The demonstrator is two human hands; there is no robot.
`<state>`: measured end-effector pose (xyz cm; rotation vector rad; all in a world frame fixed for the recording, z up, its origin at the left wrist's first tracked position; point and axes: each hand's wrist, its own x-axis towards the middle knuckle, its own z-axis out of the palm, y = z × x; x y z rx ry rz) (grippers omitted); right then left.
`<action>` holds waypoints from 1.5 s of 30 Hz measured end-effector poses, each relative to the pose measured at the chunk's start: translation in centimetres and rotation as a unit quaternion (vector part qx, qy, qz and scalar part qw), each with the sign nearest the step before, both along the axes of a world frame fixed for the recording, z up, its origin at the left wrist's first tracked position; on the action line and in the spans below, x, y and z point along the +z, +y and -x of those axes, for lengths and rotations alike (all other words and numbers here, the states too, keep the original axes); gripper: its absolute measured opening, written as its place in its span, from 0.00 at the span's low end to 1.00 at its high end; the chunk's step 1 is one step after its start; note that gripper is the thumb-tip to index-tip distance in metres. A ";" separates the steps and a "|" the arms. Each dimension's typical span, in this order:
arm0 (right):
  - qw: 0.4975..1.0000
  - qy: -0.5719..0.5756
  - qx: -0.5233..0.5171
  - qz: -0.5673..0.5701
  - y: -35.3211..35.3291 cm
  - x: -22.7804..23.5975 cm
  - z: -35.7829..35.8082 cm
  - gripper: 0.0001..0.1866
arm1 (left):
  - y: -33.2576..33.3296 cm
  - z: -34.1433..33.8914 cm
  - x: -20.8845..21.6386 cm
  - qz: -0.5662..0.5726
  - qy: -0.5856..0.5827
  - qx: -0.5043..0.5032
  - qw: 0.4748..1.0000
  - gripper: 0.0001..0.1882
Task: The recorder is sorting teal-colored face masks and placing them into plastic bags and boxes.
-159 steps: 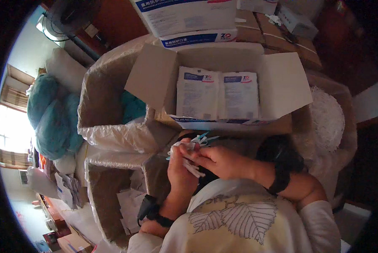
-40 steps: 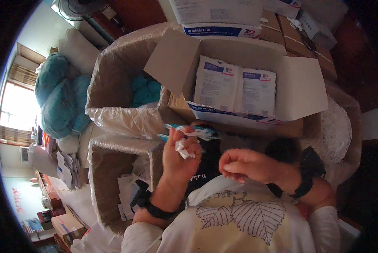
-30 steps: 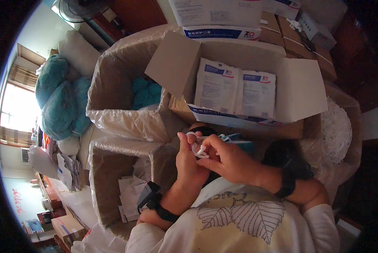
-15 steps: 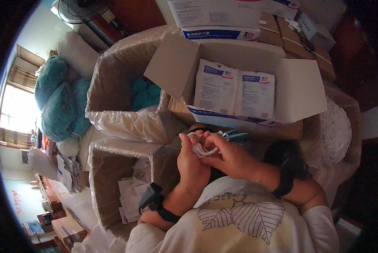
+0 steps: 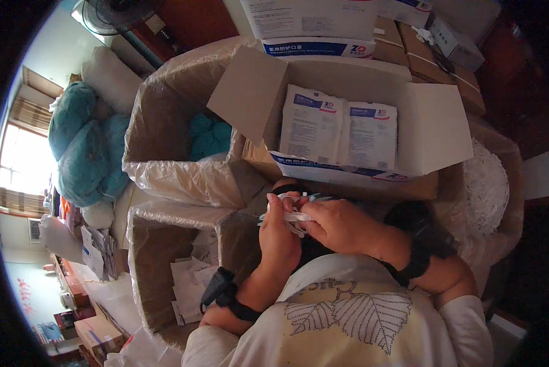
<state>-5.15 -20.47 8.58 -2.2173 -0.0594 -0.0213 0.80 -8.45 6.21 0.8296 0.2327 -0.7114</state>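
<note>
In front of my body, below the open carton, my two hands are together on a bunch of white straps (image 5: 297, 216). Pale blue-green pieces show beside the straps, partly hidden by the fingers; I cannot make out the whole item. My left hand (image 5: 279, 240) is closed round the straps from the left, thumb pointing up. From the right, my right hand (image 5: 345, 227) pinches the same bunch between thumb and fingers. The open white carton (image 5: 438, 131) just beyond holds white printed packets (image 5: 311, 125) standing side by side.
Plastic-lined boxes stand at left: one (image 5: 182, 174) with teal items, a nearer one (image 5: 170, 214) with white packets. A lined box at right holds thin white cords (image 5: 487, 189). Stacked cartons (image 5: 314, 21) rise behind; teal bags (image 5: 81, 159) are piled far left.
My right hand has rolled over, showing more of its back, and moved slightly along the straps. The pale blue strips that stuck out at right are now mostly covered, and some show at left.
</note>
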 end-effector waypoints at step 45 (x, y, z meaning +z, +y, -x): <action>0.970 0.001 -0.020 -0.242 2.5 -2.0 0.5 0.17 | -0.1 0.9 -0.8 -0.084 -0.199 0.026 0.976 0.22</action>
